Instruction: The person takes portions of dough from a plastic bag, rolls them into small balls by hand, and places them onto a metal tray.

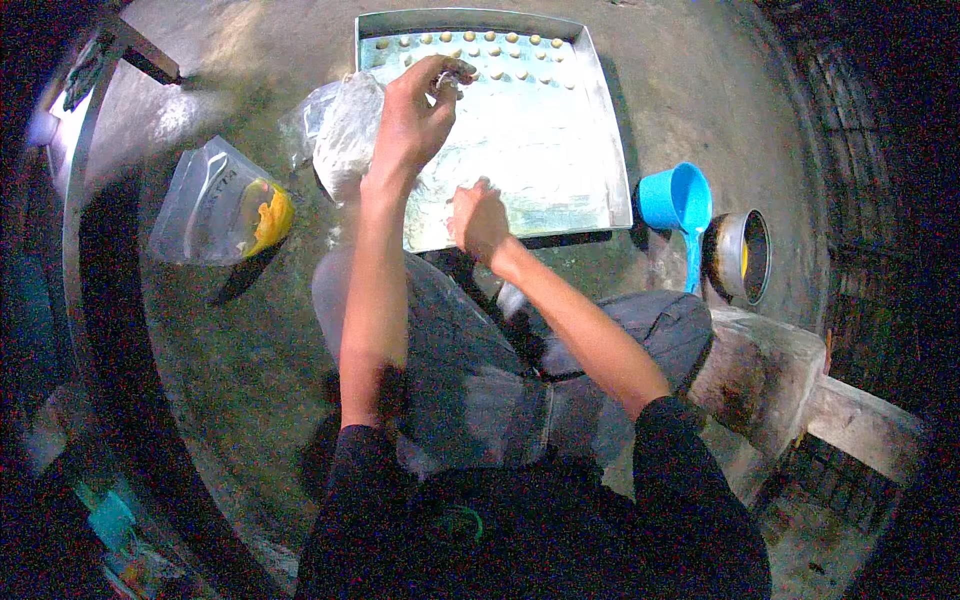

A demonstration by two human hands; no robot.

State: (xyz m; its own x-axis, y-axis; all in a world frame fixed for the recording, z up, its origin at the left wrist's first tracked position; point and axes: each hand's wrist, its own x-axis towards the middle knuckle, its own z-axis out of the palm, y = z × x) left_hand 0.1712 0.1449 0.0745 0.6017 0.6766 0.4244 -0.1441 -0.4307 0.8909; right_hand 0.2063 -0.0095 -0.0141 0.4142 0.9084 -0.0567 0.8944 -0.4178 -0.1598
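Note:
A shallow metal tray (pixel 540 165) with raised walls lies on the floor before my knees, its bottom dusted white. Small pale dough-like balls (pixel 495 52) stand in rows across its far end. Above the tray's left side, near those balls, is my left hand (pixel 424 105), fingers curled and coated in white. Whether something small sits between its fingertips I cannot tell. My right hand (pixel 480 221) is bent down at the tray's near edge, left of the middle; its fingertips are mostly hidden. Left of the tray, partly behind my left forearm, a plastic bag (pixel 349 131) holds white powder.
Further left lies a clear plastic bag (pixel 217 202) with yellow contents and some writing. On the right stand a blue plastic dipper (pixel 664 199) and a scorched metal pot (pixel 739 259), yellow inside. A concrete block (pixel 757 367) sits beside my right knee.

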